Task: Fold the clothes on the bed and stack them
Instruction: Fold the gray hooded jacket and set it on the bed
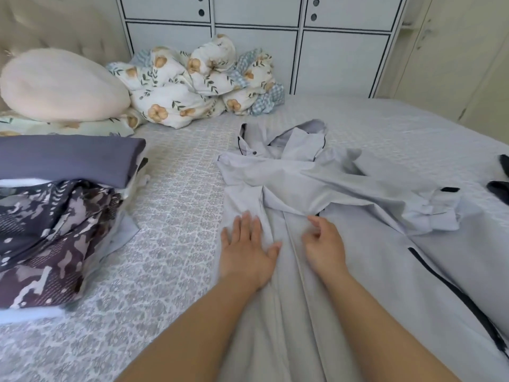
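Note:
A pale grey hooded jacket [316,188] with black zips lies spread on the bed, hood toward the far side, one sleeve bunched at the right. My left hand [245,249] lies flat on its left front panel, fingers straight. Beside it, my right hand [325,244] hovers at the jacket's middle with its fingers loosely curled, holding nothing that I can see. At the left stands a stack of folded clothes [55,216]: a purple-grey piece on top, a camouflage-patterned one below.
A cream pillow [60,84] and a crumpled floral duvet [198,81] lie at the head of the bed. White cabinets [303,37] stand behind. Dark cloth [500,186] shows at the right edge. The patterned bedsheet [170,216] lies bare between stack and jacket.

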